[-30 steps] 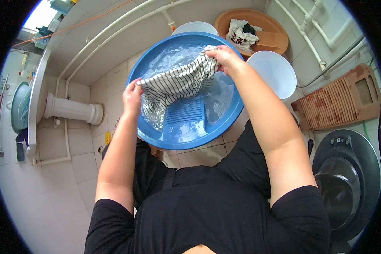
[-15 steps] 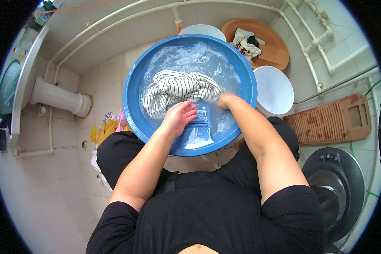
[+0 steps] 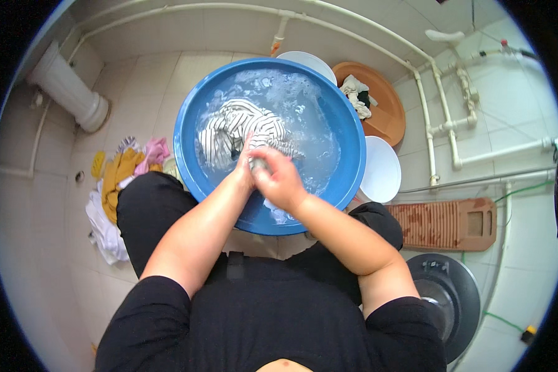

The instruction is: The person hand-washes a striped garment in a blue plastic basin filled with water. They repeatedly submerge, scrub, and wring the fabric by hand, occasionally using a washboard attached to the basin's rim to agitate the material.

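Observation:
A large round blue tub [image 3: 188, 180] of cloudy, sudsy water [image 3: 316, 133] stands between my knees. A white garment with dark stripes [image 3: 254, 121] lies bunched and partly under water in its left half. At the near side of the garment my two hands meet above the water. My left hand [image 3: 244, 168] has fingers stretched out, its palm turned to the right and partly covered. Against that palm, my right hand [image 3: 280, 180] is curled round a small greyish thing [image 3: 260, 165], too hidden to name.
Clothes [image 3: 115, 177] lie heaped on the floor at left. A brown basin [image 3: 387, 127] holding cloth and a white bucket [image 3: 379, 170] stand at right. Nearer are a brown washboard [image 3: 443, 224] and a black round basin [image 3: 456, 291]. Pipes [image 3: 425, 130] line the wall.
My right hand has left the water at the garment's right end and come over to my left hand, curled against it. The striped garment is more bunched. The view has shifted.

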Action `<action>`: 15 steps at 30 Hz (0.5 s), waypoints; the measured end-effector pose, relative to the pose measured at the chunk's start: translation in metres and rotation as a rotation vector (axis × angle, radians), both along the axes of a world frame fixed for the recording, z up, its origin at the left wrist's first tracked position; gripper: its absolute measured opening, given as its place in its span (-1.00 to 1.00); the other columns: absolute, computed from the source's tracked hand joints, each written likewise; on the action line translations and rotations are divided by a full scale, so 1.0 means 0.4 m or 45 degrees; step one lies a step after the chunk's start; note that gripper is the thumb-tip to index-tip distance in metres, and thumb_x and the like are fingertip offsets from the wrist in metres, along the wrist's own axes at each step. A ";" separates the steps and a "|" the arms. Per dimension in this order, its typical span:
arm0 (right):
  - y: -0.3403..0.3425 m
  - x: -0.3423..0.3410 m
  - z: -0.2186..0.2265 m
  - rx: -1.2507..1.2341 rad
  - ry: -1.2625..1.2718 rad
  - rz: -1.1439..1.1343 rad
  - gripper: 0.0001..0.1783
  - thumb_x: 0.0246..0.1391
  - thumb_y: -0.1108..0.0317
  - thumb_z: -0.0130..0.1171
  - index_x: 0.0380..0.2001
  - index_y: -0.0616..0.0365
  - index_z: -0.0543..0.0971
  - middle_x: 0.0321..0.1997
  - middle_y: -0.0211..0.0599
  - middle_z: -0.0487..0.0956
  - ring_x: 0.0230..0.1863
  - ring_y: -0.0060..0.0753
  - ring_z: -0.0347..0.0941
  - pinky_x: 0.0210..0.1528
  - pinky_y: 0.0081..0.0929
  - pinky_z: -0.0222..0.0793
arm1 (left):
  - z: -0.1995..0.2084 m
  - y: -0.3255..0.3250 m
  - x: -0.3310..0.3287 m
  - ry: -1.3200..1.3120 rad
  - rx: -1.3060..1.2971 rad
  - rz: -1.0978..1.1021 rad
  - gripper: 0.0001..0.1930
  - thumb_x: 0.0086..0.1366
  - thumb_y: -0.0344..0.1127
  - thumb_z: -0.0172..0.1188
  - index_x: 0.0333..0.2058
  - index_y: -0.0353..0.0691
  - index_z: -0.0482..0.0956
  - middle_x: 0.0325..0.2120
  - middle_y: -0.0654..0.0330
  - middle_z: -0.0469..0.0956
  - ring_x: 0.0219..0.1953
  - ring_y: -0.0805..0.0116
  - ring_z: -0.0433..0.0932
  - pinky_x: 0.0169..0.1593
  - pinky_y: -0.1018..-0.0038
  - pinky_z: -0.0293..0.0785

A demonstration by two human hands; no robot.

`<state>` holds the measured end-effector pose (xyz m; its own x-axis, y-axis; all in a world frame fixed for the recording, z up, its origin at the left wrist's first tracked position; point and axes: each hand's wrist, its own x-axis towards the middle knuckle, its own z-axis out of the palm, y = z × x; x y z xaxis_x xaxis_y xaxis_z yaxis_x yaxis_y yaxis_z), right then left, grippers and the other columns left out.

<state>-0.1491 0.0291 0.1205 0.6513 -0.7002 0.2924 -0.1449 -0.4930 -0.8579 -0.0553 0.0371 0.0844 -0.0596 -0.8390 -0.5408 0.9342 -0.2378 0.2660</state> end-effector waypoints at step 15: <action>-0.281 -0.151 -0.308 0.095 1.107 -0.877 -0.48 -0.03 -0.14 -0.03 -0.42 0.17 0.51 -0.29 -0.02 0.54 -0.19 0.02 0.45 -0.15 -0.16 0.31 | -0.140 -0.047 -0.028 -0.160 0.117 0.101 -0.65 0.25 -0.11 -0.06 -0.11 -0.21 0.39 -0.21 0.15 0.49 -0.14 0.30 0.46 -0.05 0.34 0.38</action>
<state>-0.2097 -0.0832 -0.0026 0.0793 -0.9879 -0.1329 -0.9344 -0.0272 -0.3553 -0.0667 0.0182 0.0286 0.0780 -0.7851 -0.6144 0.9116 -0.1934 0.3628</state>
